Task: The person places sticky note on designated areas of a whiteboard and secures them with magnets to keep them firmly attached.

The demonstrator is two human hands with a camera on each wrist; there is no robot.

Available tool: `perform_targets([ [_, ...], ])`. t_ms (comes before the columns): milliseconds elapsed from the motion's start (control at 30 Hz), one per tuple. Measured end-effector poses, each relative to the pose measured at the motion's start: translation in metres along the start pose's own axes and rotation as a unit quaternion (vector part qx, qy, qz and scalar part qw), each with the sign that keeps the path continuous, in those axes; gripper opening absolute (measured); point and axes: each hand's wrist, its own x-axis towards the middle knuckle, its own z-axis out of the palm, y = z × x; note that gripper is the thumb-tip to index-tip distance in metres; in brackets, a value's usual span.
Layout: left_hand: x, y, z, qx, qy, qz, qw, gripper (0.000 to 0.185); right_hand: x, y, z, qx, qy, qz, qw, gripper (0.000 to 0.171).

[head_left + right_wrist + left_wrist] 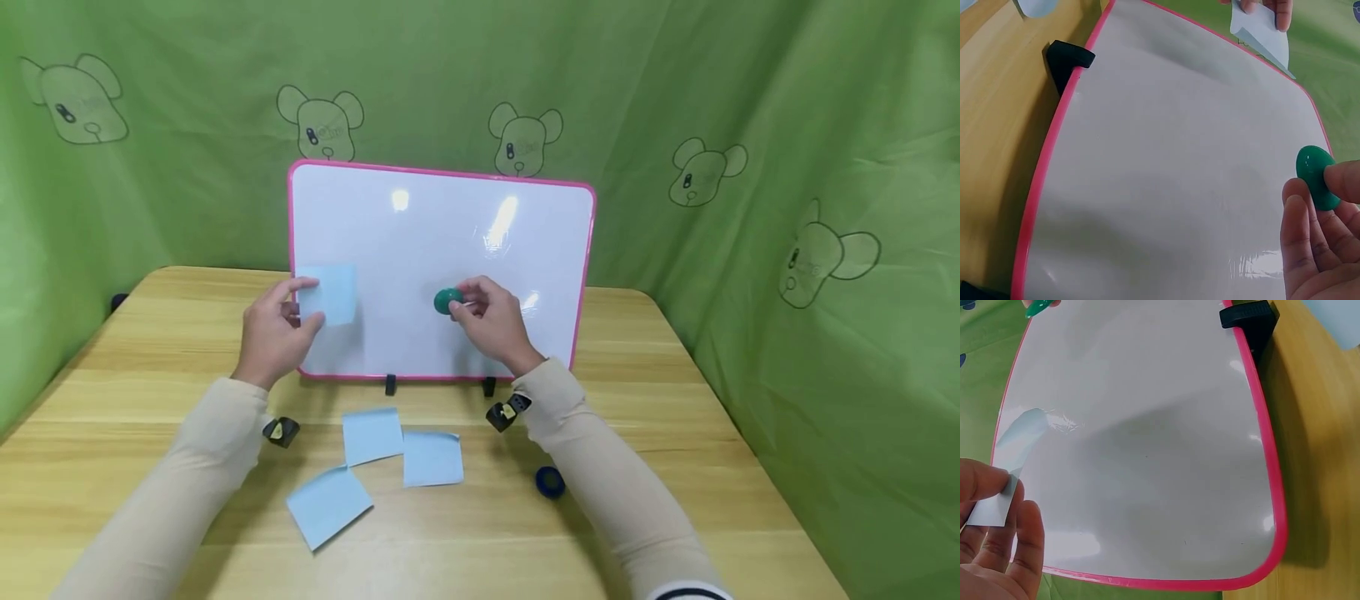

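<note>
A pink-framed whiteboard [442, 225] stands upright on the wooden table. My left hand [276, 333] pinches a light blue sticky note [331, 293] and holds it flat against the board's lower left part; the left wrist view shows the note [991, 509] between thumb and fingers. My right hand [491, 321] pinches a round green magnet [447, 301] in front of the board's middle, right of the note. The right wrist view shows the magnet [1315, 177] held at the fingertips just off the white surface [1172, 175].
Three more blue sticky notes [372, 435] [432, 458] [328, 504] lie on the table in front of the board. A blue magnet [550, 481] sits near my right forearm. Black feet [390, 384] hold the board. Green cloth walls surround the table [675, 400].
</note>
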Motion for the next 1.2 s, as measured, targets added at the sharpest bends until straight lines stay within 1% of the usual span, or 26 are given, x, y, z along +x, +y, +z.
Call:
perform_targets([
  [233, 0.007, 0.002, 0.003, -0.003, 0.008, 0.003, 1.0000, 0.041, 0.008, -0.004, 0.004, 0.009, 0.001, -0.006, 1.000, 0.019],
  [433, 0.011, 0.003, 0.004, 0.001, 0.005, 0.000, 1.0000, 0.041, 0.014, -0.006, 0.007, 0.012, 0.004, -0.010, 1.000, 0.019],
  [600, 0.014, 0.005, 0.004, 0.005, 0.000, -0.002, 1.0000, 0.041, 0.019, -0.010, 0.009, -0.002, 0.004, -0.012, 1.000, 0.018],
  [667, 0.015, 0.006, 0.004, 0.006, 0.000, 0.001, 1.0000, 0.040, 0.021, -0.012, 0.010, -0.007, 0.005, -0.012, 1.000, 0.018],
  [833, 0.020, 0.007, 0.005, -0.001, -0.001, 0.012, 0.9999, 0.041, 0.025, -0.015, 0.012, -0.007, 0.011, -0.016, 1.000, 0.019],
  [1000, 0.023, 0.010, 0.005, -0.005, -0.006, 0.011, 0.9999, 0.041, 0.029, -0.017, 0.015, -0.008, 0.018, -0.024, 1.000, 0.018],
  [1200, 0.028, 0.012, 0.006, -0.004, -0.009, 0.008, 0.9999, 0.041, 0.034, -0.020, 0.018, -0.018, 0.023, -0.012, 1.000, 0.019],
])
